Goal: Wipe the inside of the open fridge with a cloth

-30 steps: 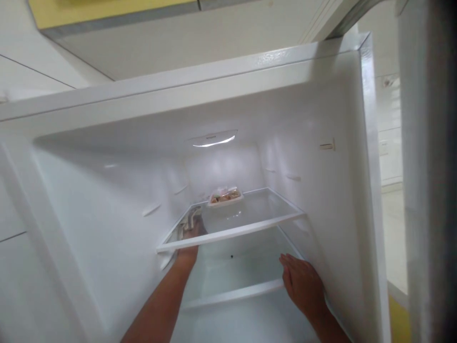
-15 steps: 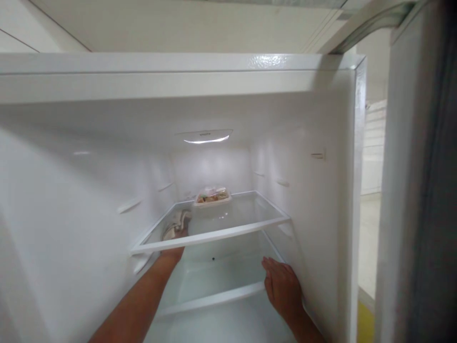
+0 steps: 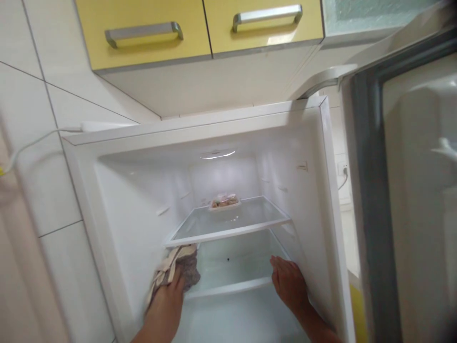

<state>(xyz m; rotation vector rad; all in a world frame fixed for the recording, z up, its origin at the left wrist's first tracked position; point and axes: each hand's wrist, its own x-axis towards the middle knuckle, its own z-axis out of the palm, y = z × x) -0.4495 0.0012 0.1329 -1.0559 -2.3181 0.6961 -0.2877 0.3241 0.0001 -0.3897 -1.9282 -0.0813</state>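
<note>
My left hand (image 3: 167, 297) is closed on a grey-brown cloth (image 3: 189, 267) with pale edges, against the left inner wall of the fridge. The cloth lies just under the front left corner of the upper glass shelf (image 3: 200, 227). My right hand (image 3: 291, 283) rests at the right front end of the lower glass shelf (image 3: 232, 287), fingers stretched out together and nothing seen in them. At the back of the upper shelf sits a wrapped food tray (image 3: 225, 202).
The fridge door (image 3: 373, 200) stands open on the right. Yellow cabinets (image 3: 150, 52) with metal handles hang above the fridge. White tiles (image 3: 67, 181) and a thin cable (image 3: 35, 143) are on the left, and a wall socket (image 3: 342, 168) shows behind the door.
My left hand has drawn the cloth forward from beneath the upper shelf to its front left. The view has pulled back and tilted, bringing in the cabinets. My right hand stays near the lower shelf.
</note>
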